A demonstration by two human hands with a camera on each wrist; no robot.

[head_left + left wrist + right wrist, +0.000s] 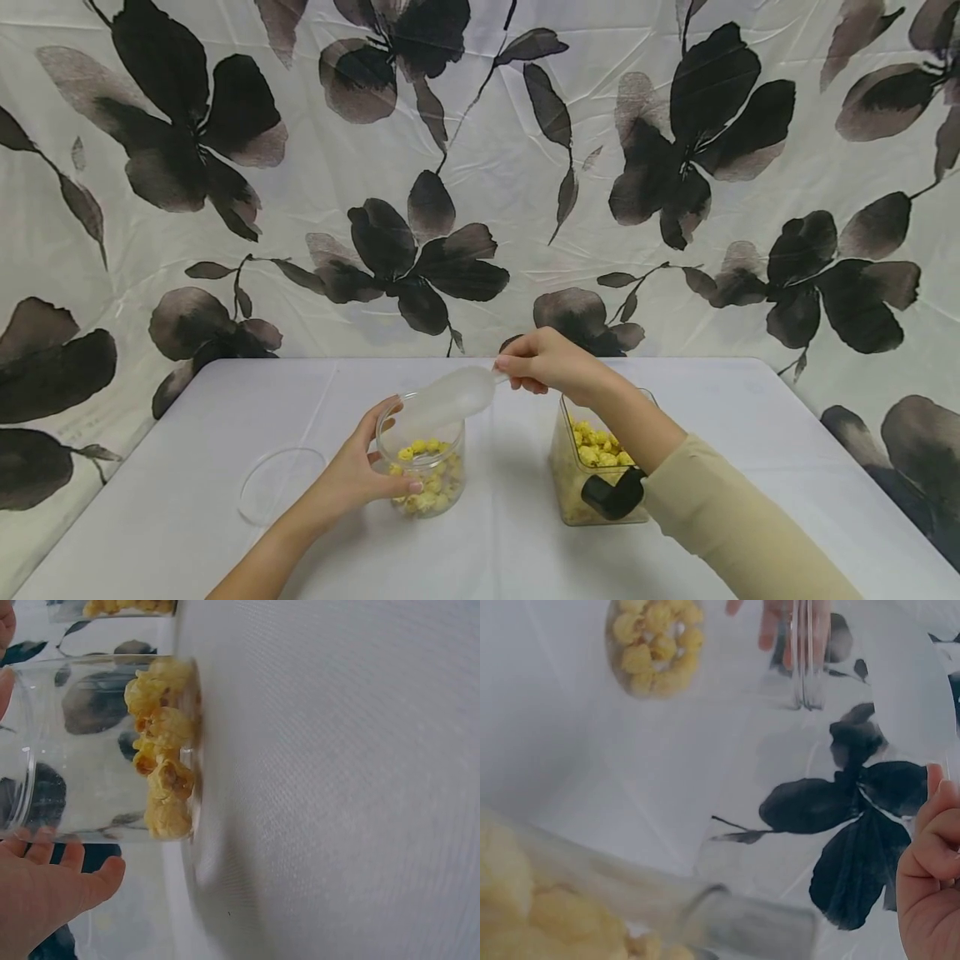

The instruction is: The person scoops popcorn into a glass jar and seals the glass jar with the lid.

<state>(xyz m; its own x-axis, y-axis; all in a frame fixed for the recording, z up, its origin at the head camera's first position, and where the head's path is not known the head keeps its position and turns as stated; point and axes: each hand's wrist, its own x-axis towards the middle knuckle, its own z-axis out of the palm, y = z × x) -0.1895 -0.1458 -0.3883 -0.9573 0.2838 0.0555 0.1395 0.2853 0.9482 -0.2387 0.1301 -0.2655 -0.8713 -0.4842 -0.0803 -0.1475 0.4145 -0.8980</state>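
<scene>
The right hand (551, 364) pinches the handle of a translucent scoop (456, 396) between thumb and fingers. The scoop slants down leftward, its broad end at the open mouth of a clear round jar (456, 439).

The left hand (356, 473) holds that jar near its rim, spread around the side: the thumb lies along the near wall, the fingers reach round the far side. The jar stands left of the tabletop's middle, with yellow popcorn (423, 502) gathered at its bottom.

To the right, well apart from the jar and toward the tabletop's right edge, a clear squarish container (568, 502) holds more popcorn, partly hidden under the right forearm. A clear round lid (242, 492) lies beyond the left hand, toward the left edge. Behind the back edge of the white-covered tabletop (510, 550) hangs a floral cloth (480, 192).
</scene>
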